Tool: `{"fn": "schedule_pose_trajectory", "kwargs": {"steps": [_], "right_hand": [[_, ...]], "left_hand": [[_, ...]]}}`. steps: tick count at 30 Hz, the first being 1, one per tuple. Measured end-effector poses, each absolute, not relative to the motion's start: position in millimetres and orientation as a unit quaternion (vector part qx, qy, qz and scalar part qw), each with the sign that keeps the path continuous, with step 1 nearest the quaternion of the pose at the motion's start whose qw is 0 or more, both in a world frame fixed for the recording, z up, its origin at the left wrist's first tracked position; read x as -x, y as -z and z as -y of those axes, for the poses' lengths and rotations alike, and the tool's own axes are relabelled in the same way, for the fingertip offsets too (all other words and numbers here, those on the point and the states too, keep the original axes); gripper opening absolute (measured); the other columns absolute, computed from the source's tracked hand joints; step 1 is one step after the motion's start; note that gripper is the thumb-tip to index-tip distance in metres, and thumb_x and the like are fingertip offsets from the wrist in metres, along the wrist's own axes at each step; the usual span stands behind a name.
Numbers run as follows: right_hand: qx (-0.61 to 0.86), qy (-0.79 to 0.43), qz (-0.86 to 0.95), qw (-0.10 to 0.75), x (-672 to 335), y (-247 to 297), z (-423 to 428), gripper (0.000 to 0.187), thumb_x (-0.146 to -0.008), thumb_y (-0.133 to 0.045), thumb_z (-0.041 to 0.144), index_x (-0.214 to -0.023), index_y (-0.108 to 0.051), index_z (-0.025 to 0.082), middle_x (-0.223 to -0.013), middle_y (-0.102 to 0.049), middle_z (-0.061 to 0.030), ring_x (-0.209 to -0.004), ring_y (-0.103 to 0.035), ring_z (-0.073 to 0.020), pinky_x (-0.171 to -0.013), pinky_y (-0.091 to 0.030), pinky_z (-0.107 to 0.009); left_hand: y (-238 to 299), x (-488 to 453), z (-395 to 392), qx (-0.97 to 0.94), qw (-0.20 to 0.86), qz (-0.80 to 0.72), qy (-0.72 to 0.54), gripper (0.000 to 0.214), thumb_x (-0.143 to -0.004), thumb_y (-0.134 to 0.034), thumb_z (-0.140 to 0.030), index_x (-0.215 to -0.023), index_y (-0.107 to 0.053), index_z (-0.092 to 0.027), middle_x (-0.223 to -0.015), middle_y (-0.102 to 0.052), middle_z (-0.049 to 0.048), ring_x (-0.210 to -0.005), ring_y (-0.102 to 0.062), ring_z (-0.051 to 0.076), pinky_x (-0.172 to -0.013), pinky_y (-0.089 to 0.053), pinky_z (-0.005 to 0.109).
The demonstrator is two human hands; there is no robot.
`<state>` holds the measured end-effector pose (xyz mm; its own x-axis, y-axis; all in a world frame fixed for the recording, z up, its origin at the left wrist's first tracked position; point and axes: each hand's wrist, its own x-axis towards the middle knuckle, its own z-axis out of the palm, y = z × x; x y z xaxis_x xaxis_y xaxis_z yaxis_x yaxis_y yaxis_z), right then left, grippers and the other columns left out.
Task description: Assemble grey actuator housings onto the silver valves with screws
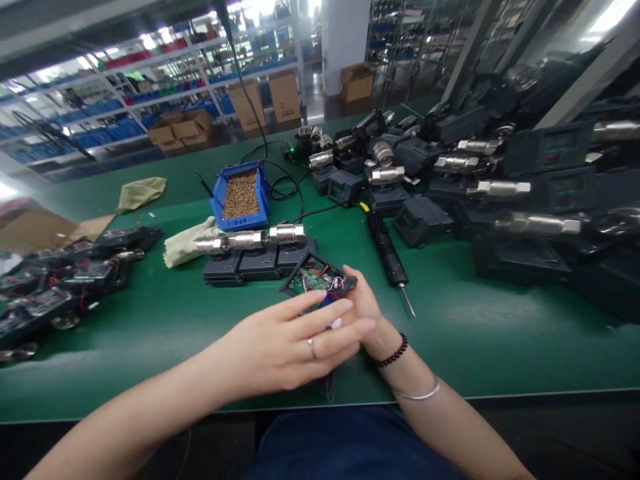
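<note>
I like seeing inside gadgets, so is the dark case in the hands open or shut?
Open: the dark case shows its green circuit board uncovered within the frame.

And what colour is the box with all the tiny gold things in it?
The box is blue, seen in the head view.
</note>
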<state>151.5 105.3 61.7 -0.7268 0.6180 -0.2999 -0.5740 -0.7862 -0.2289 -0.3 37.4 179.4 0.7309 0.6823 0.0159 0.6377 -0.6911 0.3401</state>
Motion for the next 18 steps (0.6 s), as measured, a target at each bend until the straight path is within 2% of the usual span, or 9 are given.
{"fn": "schedule_pose_trajectory", "kwargs": {"steps": [3,6,7,9,11,13,15,16,18], "right_hand": [[0.192,-0.924,0.059,0.326,-151.1,-60.3,-104.7,0.043,-0.086,-0.039,0.048,-0.093,-0.067,0.016,-0.084,-0.074,-0.0082,-0.086,-0.067,-0.0252,-0.084,-0.052,-0.043],[0.202,-0.921,0.057,0.329,-149.0,-57.6,-103.0,0.045,-0.088,-0.035,0.048,-0.095,-0.067,0.016,-0.086,-0.074,-0.0086,-0.089,-0.067,-0.0257,-0.085,-0.051,-0.046],[0.204,-0.92,0.056,0.329,-148.2,-56.9,-102.2,0.046,-0.089,-0.034,0.048,-0.095,-0.067,0.016,-0.085,-0.074,-0.0084,-0.088,-0.067,-0.0254,-0.085,-0.051,-0.046],[0.207,-0.92,0.057,0.329,-147.3,-56.0,-100.8,0.045,-0.089,-0.035,0.047,-0.094,-0.067,0.016,-0.081,-0.073,-0.0075,-0.083,-0.067,-0.0246,-0.083,-0.052,-0.044],[0.209,-0.919,0.059,0.329,-147.6,-56.0,-99.6,0.043,-0.088,-0.037,0.047,-0.09,-0.068,0.016,-0.075,-0.072,-0.006,-0.076,-0.067,-0.0233,-0.079,-0.053,-0.041],[0.214,-0.918,0.059,0.329,-148.9,-56.6,-99.0,0.041,-0.087,-0.04,0.046,-0.085,-0.068,0.016,-0.068,-0.071,-0.0047,-0.07,-0.066,-0.0217,-0.075,-0.053,-0.037],[0.219,-0.915,0.057,0.334,-150.2,-57.6,-98.9,0.039,-0.087,-0.042,0.044,-0.083,-0.068,0.016,-0.067,-0.071,-0.0041,-0.069,-0.066,-0.0205,-0.073,-0.053,-0.034],[0.222,-0.913,0.056,0.338,-150.7,-58.4,-99.0,0.038,-0.087,-0.042,0.044,-0.084,-0.069,0.016,-0.068,-0.072,-0.0042,-0.071,-0.067,-0.0204,-0.074,-0.053,-0.033],[0.224,-0.911,0.052,0.343,-150.7,-60.5,-99.0,0.039,-0.087,-0.04,0.044,-0.086,-0.069,0.017,-0.072,-0.073,-0.0047,-0.076,-0.068,-0.0216,-0.077,-0.053,-0.035]], "left_hand": [[-180.7,-5.4,-41.4,-0.911,0.13,-0.381,-0.087,0.029,-0.091,-0.046,-0.02,-0.083,-0.072,-0.026,-0.091,-0.075,0.0054,-0.094,-0.068,0.019,-0.094,-0.053,0.035],[-171.5,-6.1,-42.7,-0.871,0.079,-0.447,-0.187,0.027,-0.086,-0.052,-0.021,-0.062,-0.065,-0.02,-0.061,-0.062,0.0024,-0.062,-0.06,0.015,-0.067,-0.054,0.028],[-168.3,-6.6,-42.4,-0.848,0.107,-0.473,-0.214,0.027,-0.082,-0.054,-0.02,-0.057,-0.062,-0.019,-0.057,-0.057,0.0003,-0.057,-0.057,0.014,-0.06,-0.052,0.026],[-164.2,-9.0,-41.2,-0.802,0.23,-0.502,-0.228,0.031,-0.077,-0.055,-0.016,-0.047,-0.055,-0.019,-0.055,-0.052,-0.0012,-0.054,-0.054,0.012,-0.053,-0.047,0.023],[-163.2,-11.7,-39.4,-0.77,0.342,-0.492,-0.219,0.034,-0.079,-0.053,-0.015,-0.045,-0.056,-0.018,-0.066,-0.06,0.002,-0.065,-0.061,0.014,-0.059,-0.05,0.024],[-162.6,-12.3,-37.3,-0.786,0.354,-0.466,-0.2,0.028,-0.084,-0.05,-0.015,-0.066,-0.071,-0.018,-0.099,-0.069,0.0078,-0.094,-0.065,0.02,-0.077,-0.053,0.029],[-159.0,-8.9,-35.5,-0.835,0.238,-0.459,-0.19,0.029,-0.089,-0.048,-0.015,-0.102,-0.073,-0.023,-0.133,-0.059,0.0087,-0.123,-0.053,0.023,-0.096,-0.047,0.035],[-155.8,-5.7,-34.9,-0.855,0.144,-0.462,-0.187,0.033,-0.091,-0.048,-0.015,-0.113,-0.068,-0.027,-0.14,-0.054,0.0073,-0.13,-0.047,0.023,-0.102,-0.042,0.038],[-148.6,2.1,-34.3,-0.855,-0.062,-0.478,-0.192,0.03,-0.091,-0.055,-0.017,-0.114,-0.067,-0.031,-0.142,-0.053,0.0046,-0.134,-0.042,0.023,-0.11,-0.033,0.042]]}}
